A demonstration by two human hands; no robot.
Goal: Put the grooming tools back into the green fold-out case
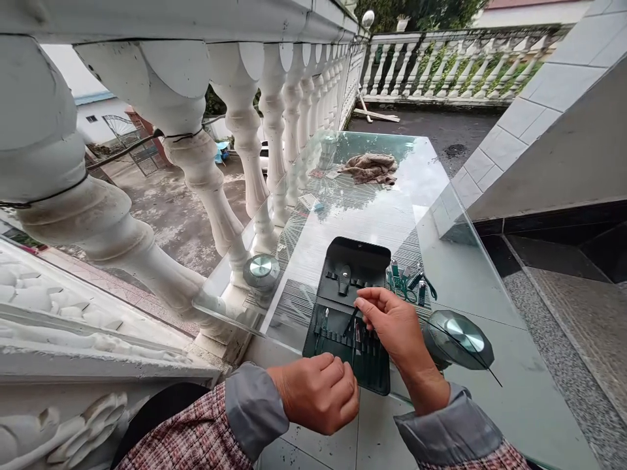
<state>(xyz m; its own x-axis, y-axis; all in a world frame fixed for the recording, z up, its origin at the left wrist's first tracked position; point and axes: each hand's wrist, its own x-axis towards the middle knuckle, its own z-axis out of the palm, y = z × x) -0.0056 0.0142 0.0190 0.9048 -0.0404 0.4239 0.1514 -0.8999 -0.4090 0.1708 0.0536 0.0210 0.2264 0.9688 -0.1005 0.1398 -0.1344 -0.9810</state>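
Observation:
An open black manicure case (337, 251) lies on the glass table, with a flap at its far end and rows of elastic loops. Several slim tools (325, 320) sit in the loops of its near half. Over the case, my right hand (394, 326) pinches a slender dark tool (351, 321) between thumb and fingertips; its kind is unclear. My left hand (321, 393) is closed at the case's near edge, its fingers curled inward so that whatever they hold is hidden. Right of the case, nail clippers (422, 291) and green-handled scissors (402, 284) lie in a pile.
The glass tabletop (470, 267) rests on supports with round metal discs, one at left (261, 266) and one at right (463, 333). A crumpled brown cloth (369, 169) lies toward its far end. White balusters (247, 130) stand along the left side.

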